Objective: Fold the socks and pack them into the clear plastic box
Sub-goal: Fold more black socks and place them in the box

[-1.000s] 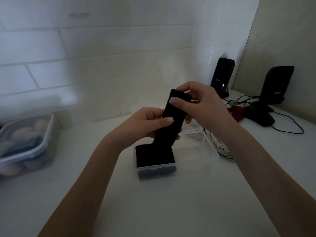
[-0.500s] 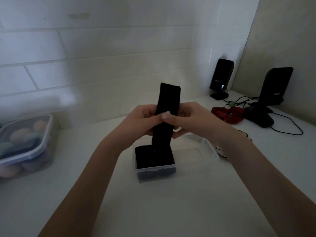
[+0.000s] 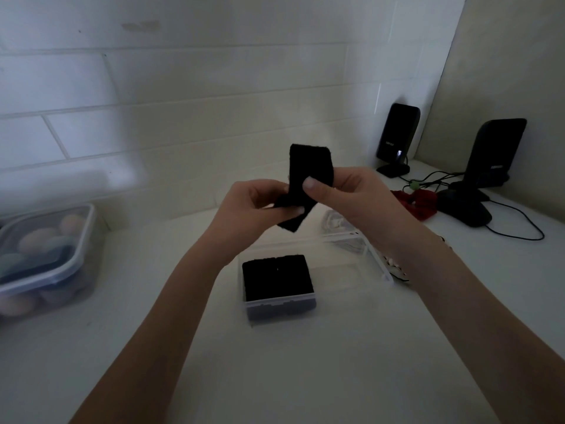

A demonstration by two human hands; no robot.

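I hold a black sock (image 3: 308, 166) in the air above the white counter, folded to a short strip that stands up between my hands. My left hand (image 3: 253, 206) pinches its lower end and my right hand (image 3: 345, 194) pinches its middle with the thumb in front. Below them sits the clear plastic box (image 3: 348, 276) with its lid off. Folded black socks (image 3: 277, 276) fill its left part; the right part looks bare.
A lidded clear tub (image 3: 46, 255) with pastel round things stands at the far left. Two black speakers (image 3: 397, 139) (image 3: 495, 154) with cables stand at the back right, with a red cloth (image 3: 412, 203) in front. A patterned item (image 3: 394, 267) lies right of the box.
The sock has lifted clear of the box and become shorter. My hands have risen and drawn apart slightly, both still pinching it.
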